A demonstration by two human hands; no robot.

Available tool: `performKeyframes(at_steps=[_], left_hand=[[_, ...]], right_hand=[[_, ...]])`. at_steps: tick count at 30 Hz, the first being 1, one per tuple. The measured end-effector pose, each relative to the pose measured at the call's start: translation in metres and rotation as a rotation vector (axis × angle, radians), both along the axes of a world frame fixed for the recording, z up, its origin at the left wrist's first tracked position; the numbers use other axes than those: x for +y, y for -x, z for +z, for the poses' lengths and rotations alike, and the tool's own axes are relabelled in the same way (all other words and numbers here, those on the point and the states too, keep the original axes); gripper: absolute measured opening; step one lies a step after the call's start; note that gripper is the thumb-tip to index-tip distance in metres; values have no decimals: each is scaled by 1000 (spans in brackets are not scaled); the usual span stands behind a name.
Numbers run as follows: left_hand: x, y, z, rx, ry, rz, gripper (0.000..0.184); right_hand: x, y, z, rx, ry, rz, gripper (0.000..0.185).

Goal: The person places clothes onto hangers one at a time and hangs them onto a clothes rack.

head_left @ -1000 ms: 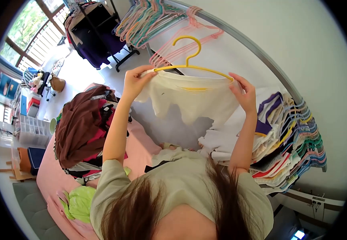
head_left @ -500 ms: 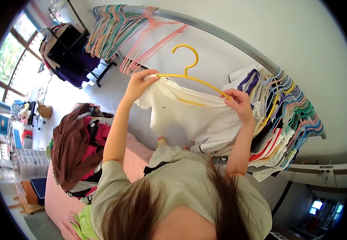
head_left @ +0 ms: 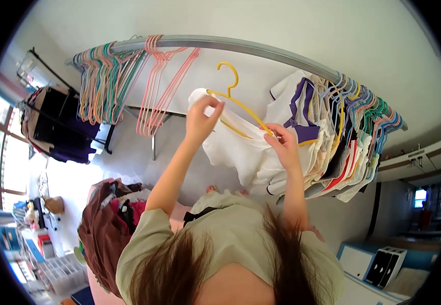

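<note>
A white shirt hangs on a yellow hanger in front of me, tilted down to the right, with its hook free of the rail. My left hand has its fingers curled at the shirt's left shoulder and seems to pinch the cloth; part of the grip is hidden. At the hanger's right end, my right hand closes thumb and fingers on the hanger and the shirt's neckline. Just behind that hand hangs a white top with purple trim.
A metal rail runs across, with several bare hangers at left and packed hanging clothes at right. A clothes pile lies at lower left on a pink surface. Another clothes rack stands by the windows.
My view has turned, so the rail looks lower. The left hand has shifted from the hanger's tip to the front of the shirt's shoulder. The hanger tilts more steeply; the right hand keeps its end.
</note>
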State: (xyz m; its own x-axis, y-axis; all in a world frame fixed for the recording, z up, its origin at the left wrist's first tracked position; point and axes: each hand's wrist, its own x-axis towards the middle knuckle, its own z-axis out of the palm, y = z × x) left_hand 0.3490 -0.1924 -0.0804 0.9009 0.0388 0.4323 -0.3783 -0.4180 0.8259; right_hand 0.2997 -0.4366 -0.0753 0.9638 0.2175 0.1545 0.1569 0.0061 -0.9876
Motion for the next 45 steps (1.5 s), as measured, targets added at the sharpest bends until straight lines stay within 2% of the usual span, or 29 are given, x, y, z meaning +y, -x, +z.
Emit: performKeyframes(at_steps=[1, 4, 6, 11, 16, 21, 25, 35, 40, 45], left_hand=[[-6, -2, 1, -20, 19, -76, 17], [-23, -9, 8, 148, 280, -298, 20], [-25, -12, 9, 294, 376, -354, 23], [-26, -16, 12, 494, 471, -582, 23], [-40, -17, 18, 554, 460, -718, 24], [-59, -27, 21, 534, 379, -858, 27], [-83, -32, 30, 465, 327, -879, 25], [-171, -64, 33, 244, 378, -831, 18], [-202, -73, 38, 183, 239, -644, 23], [-223, -81, 27, 216, 115, -524, 23]], right_hand=[[11, 4, 0, -8, -12, -47, 24], [36, 13, -7, -35, -51, -175, 25], [49, 19, -11, -39, -65, -248, 26], [62, 38, -5, -115, 212, -291, 25], [53, 44, -3, -91, 276, -286, 31], [43, 47, 10, -78, 247, -405, 38], [23, 44, 18, -97, 287, -416, 41], [-43, 16, 40, -34, 183, -488, 37], [-76, -5, 37, -14, 131, -442, 37], [-97, -18, 30, 78, 151, -408, 47]])
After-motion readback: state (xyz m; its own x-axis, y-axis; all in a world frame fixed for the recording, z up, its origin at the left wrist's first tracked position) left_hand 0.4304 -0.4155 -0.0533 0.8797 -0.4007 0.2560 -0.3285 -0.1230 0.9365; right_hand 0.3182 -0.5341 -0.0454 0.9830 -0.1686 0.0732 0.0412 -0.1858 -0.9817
